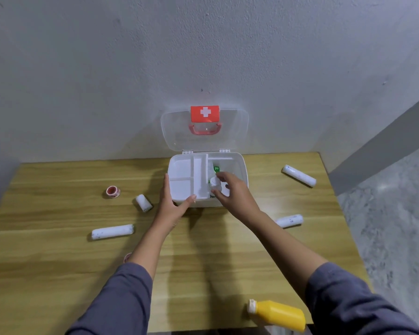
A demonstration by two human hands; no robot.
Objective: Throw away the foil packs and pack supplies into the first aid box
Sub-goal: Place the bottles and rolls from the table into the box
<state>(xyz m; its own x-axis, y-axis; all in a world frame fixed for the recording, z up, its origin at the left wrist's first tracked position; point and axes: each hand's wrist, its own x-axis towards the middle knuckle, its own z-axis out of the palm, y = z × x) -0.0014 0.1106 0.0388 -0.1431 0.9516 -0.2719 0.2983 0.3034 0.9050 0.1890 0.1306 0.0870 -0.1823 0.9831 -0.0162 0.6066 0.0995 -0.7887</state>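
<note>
A white first aid box (240, 165) stands open against the wall, its clear lid (235, 131) up with a red cross label. A white divided tray (186, 172) fills its left half. My left hand (173, 201) grips the box's front left corner. My right hand (232, 189) reaches into the right half, fingers around a small white bottle (214, 182); something green (217, 169) lies behind it. Wrapped white rolls lie on the table: one at the left front (112, 232), a short one (143, 203), one at the right (289, 220), one far right (299, 175).
A red tape roll (112, 191) sits left of the box; another red item (127, 257) peeks out beside my left forearm. A yellow bottle (279, 315) lies at the wooden table's (58, 189) front edge. Grey floor lies to the right.
</note>
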